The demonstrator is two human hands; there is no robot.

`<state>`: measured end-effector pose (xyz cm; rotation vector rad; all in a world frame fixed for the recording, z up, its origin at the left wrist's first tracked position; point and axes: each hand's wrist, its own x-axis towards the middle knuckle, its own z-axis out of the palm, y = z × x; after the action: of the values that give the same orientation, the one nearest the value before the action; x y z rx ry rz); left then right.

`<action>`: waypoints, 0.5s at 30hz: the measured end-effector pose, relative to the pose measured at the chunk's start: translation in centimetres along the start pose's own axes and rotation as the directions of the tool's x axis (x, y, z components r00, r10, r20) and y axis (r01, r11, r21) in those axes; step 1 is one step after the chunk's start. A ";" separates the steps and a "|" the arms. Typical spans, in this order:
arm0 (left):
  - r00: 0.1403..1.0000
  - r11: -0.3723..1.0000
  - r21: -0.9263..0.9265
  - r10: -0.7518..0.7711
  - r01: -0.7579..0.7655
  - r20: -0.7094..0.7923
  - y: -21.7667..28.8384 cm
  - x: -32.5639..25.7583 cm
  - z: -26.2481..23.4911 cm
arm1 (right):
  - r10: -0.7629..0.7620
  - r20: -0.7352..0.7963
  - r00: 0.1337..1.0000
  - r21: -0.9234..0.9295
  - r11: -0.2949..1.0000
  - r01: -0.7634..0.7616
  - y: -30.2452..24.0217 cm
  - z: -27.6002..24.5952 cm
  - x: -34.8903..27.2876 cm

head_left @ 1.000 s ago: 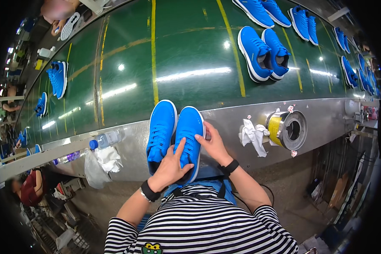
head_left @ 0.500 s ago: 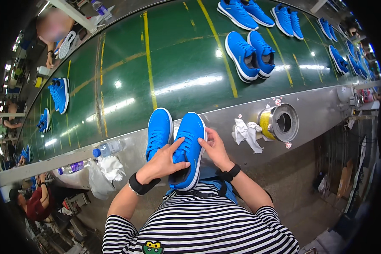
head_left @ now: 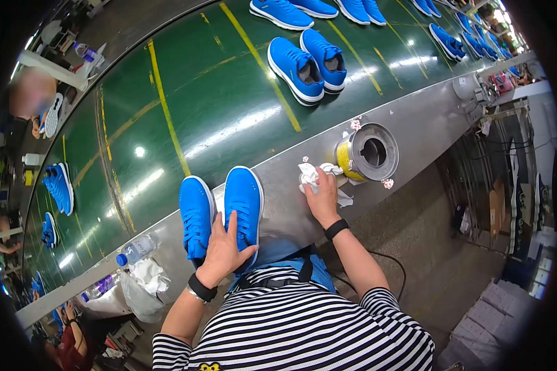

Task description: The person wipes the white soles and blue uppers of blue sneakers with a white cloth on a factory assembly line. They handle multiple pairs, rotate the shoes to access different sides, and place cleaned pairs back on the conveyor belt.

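Two bright blue lace-up sneakers with white soles stand side by side at the bench edge, toes pointing away from me. My left hand (head_left: 224, 248) lies over the right sneaker (head_left: 244, 196), its fingers spread; two fingertips are near the laces and the thumb is by the shoe's opening. The left sneaker (head_left: 195, 213) is beside that hand, its heel partly hidden. Off to the right, my right hand (head_left: 323, 201) has its fingers closed on a crumpled white tissue or cloth (head_left: 307, 175), next to a round metal can (head_left: 372, 152) with a yellow label.
A green conveyor belt (head_left: 185, 80) with yellow lines carries several more blue sneakers, one pair (head_left: 308, 67) just beyond the can. A metal ledge (head_left: 414, 105) runs along it. At left are a plastic bottle (head_left: 136, 248) and a white bag (head_left: 141, 290). Other people work farther left.
My right hand has left the right sneaker and moved to the white tissue beside the can. My left hand stays on the sneaker. The view has shifted to the right.
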<state>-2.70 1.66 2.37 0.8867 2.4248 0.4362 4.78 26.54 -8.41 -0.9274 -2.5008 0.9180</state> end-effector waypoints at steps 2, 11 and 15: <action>1.000 1.000 0.011 0.015 -0.014 -0.015 0.1 0.8 -0.5 | 0.000 0.061 0.998 -0.048 0.999 0.003 1.2 0.9 0.2; 0.999 0.998 -0.039 -0.039 0.040 0.029 -1.2 6.1 1.0 | -0.067 0.028 0.997 0.259 0.964 0.058 -0.6 -2.0 -0.2; 0.989 0.990 -0.102 -0.088 0.100 0.115 -2.1 6.2 1.2 | -0.016 0.126 0.992 0.319 0.947 -0.026 -0.7 -3.3 -1.3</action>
<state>-7.12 4.36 -1.74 0.7279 2.3084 0.4655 7.01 26.78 -5.61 -0.7899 -2.3484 1.3744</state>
